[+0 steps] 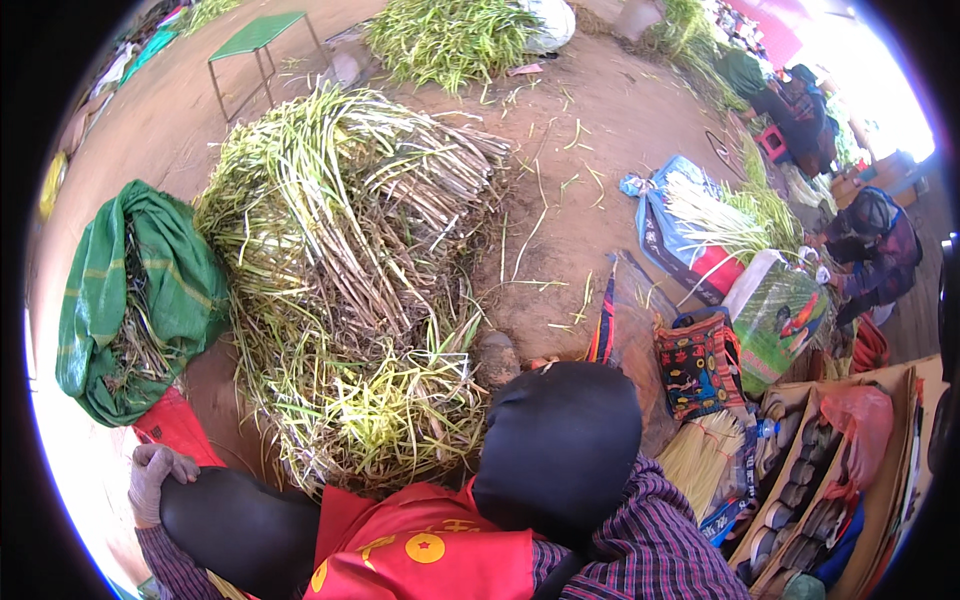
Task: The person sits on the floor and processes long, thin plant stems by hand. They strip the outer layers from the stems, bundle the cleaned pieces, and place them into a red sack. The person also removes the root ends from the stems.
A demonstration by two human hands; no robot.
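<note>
My left hand, in a greyish knitted glove, rests on my left knee, which has a black cover. Its fingers curl downward, and whether the palm holds anything is hidden. My right hand is out of view; only the striped sleeve shows beside the other black-covered knee. Before me lies a large heap of long-stalked green plants with brown roots. Yellowish loose leaves are piled at its near side, close to my red apron.
A green woven sack stands at left. A green stool and another leafy heap are farther off. At right are peeled stalks on a blue bag, an embroidered bag, a wooden rack and a crouching person.
</note>
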